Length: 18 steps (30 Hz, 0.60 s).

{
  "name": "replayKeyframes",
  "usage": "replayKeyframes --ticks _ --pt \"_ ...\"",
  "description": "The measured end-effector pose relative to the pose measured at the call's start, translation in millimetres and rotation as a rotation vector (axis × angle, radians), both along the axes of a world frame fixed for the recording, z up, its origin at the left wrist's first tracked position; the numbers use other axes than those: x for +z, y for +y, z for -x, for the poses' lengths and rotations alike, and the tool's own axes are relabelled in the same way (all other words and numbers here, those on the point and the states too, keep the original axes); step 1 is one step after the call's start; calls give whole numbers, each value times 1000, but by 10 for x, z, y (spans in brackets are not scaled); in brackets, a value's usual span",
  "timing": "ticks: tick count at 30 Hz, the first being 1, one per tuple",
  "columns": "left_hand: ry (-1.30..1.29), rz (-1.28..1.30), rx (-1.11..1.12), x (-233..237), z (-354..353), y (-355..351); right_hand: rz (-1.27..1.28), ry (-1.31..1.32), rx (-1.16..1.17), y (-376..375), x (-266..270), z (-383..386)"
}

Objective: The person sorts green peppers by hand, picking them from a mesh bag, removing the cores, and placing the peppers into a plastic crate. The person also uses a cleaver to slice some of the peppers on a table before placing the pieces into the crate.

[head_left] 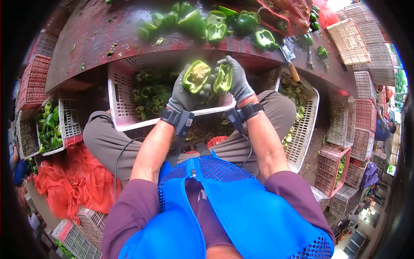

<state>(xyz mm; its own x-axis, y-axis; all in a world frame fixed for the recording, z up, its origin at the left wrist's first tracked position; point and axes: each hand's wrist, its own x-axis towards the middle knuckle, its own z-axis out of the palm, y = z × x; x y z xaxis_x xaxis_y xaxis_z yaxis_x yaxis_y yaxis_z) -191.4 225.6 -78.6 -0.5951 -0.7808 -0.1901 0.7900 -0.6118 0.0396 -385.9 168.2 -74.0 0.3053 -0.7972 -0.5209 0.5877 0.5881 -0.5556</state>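
Now my left hand [183,97] is closed round one pepper half [196,77], my right hand [238,82] grips the other half [224,78], both at upper centre of frame above the white crate [122,113]

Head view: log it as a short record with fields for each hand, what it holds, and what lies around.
left hand: grey glove, holds seeded pepper half
right hand: grey glove, holds other pepper half
below hands: white crate with pepper scraps
table: cut green peppers, knife
upper right: red mesh sack
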Motion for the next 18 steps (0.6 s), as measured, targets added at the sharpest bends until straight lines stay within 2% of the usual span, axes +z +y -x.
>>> replayKeyframes --ticks 2,5,7,8,9,10,11,15,18 --pt "12 41 4 -12 -43 35 256 396 112 -42 68 -31" --pt "-52 81 -4 -24 -82 65 646 817 278 -15 124 -46" --pt "-87 144 -13 -84 -84 57 839 977 406 109 380 -130" --pt "-179 56 17 10 -37 73 934 1058 471 200 570 -189" --pt "-270 -33 46 196 53 115 1008 1358 664 270 775 -251" --pt "-361 -121 76 304 108 157 1005 1450 642 337 742 -328" --pt "-383 -33 76 301 120 192 995 1458 611 347 711 -364" --pt "-838 295 89 334 58 270 1043 1404 566 349 470 -403" --pt "-1061 495 -35 349 -90 225 1032 1302 559 416 426 -412"
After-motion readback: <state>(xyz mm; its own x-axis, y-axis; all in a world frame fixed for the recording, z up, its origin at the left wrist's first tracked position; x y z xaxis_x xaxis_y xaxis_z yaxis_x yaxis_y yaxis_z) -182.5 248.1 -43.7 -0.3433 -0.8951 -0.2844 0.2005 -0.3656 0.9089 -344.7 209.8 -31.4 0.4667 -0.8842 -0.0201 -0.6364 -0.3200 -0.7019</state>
